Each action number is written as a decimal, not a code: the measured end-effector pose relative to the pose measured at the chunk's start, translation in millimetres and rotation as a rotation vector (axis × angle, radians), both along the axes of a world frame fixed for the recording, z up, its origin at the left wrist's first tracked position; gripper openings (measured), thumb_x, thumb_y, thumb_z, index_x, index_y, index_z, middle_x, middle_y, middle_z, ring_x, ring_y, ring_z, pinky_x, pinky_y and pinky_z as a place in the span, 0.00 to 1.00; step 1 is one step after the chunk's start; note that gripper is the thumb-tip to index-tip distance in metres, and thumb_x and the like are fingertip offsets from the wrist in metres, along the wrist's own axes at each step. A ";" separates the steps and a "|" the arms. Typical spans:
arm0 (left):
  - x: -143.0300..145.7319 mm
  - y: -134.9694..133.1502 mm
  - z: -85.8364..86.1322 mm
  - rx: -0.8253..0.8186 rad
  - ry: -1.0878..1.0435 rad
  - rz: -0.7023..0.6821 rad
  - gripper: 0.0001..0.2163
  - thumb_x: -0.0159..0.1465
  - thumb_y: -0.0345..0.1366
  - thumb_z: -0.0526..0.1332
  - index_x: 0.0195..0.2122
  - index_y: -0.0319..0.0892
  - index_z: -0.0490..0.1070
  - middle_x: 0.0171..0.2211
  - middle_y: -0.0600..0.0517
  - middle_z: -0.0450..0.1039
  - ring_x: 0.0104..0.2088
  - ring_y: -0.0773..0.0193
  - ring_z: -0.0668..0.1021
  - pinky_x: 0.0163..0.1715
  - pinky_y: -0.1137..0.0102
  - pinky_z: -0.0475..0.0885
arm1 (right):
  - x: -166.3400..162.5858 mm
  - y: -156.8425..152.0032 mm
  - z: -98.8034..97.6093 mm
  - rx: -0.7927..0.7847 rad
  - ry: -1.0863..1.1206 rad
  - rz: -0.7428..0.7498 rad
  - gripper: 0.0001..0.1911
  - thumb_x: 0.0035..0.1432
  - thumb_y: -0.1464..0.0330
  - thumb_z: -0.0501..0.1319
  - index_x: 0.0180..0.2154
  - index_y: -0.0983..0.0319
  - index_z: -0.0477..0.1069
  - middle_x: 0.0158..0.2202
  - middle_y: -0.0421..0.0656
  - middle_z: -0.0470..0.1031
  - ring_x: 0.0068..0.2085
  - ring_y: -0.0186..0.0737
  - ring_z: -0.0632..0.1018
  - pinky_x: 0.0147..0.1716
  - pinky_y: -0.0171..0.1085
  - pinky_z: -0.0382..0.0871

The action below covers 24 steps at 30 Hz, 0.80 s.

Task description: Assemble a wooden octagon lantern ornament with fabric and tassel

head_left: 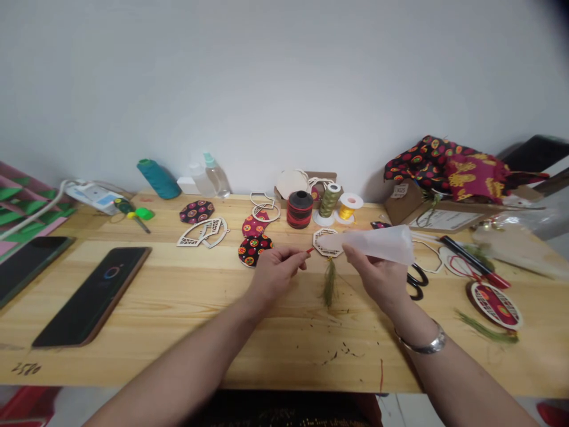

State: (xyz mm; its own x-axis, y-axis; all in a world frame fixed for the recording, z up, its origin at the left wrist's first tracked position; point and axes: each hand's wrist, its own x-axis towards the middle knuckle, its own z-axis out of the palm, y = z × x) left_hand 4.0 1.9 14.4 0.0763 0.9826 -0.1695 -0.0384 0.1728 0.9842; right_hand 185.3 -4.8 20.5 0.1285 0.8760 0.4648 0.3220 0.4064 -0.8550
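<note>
My left hand (284,264) is closed in a pinch, with a small red piece (310,250) poking out at the fingertips; I cannot make out its kind. My right hand (382,281) is closed round a translucent white glue bottle (386,243), tilted so that its narrow end points left. That end reaches over an octagonal wooden lattice frame (317,243), hiding part of it. A green tassel (329,284) hangs from the frame across the tabletop. Left of the frame, beside my left hand, lies a black patterned fabric piece (249,250).
Thread spools (299,210) stand behind my hands. Black-handled scissors (416,281) lie partly behind my right wrist. A finished-looking oval pendant (495,305) and a marker (473,261) lie right. Phones (93,296) lie left. A fabric-topped cardboard box (440,213) sits at back right.
</note>
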 end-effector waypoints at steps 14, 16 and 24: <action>-1.6 5.6 -3.7 -0.316 -0.470 -0.087 0.06 0.48 0.31 0.67 0.21 0.32 0.72 0.17 0.55 0.64 0.13 0.82 0.55 0.13 0.79 0.42 | -0.7 0.8 1.1 0.015 -0.021 -0.050 0.07 0.50 0.64 0.65 0.25 0.61 0.73 0.24 0.42 0.78 0.26 0.39 0.77 0.30 0.39 0.75; -3.3 7.1 -3.8 -0.417 -0.569 -0.128 0.06 0.50 0.29 0.65 0.21 0.33 0.69 0.17 0.56 0.63 0.13 0.82 0.54 0.13 0.81 0.43 | -0.1 -1.0 1.9 0.006 0.016 -0.023 0.07 0.50 0.63 0.65 0.26 0.60 0.74 0.25 0.42 0.78 0.27 0.40 0.78 0.31 0.39 0.75; -6.5 8.0 -0.7 -0.634 -0.783 -0.188 0.06 0.57 0.24 0.57 0.23 0.35 0.65 0.17 0.58 0.59 0.12 0.81 0.55 0.11 0.84 0.48 | 0.4 -2.2 -6.5 -0.051 -0.075 0.119 0.09 0.52 0.63 0.64 0.35 0.60 0.76 0.32 0.44 0.80 0.33 0.41 0.79 0.37 0.41 0.75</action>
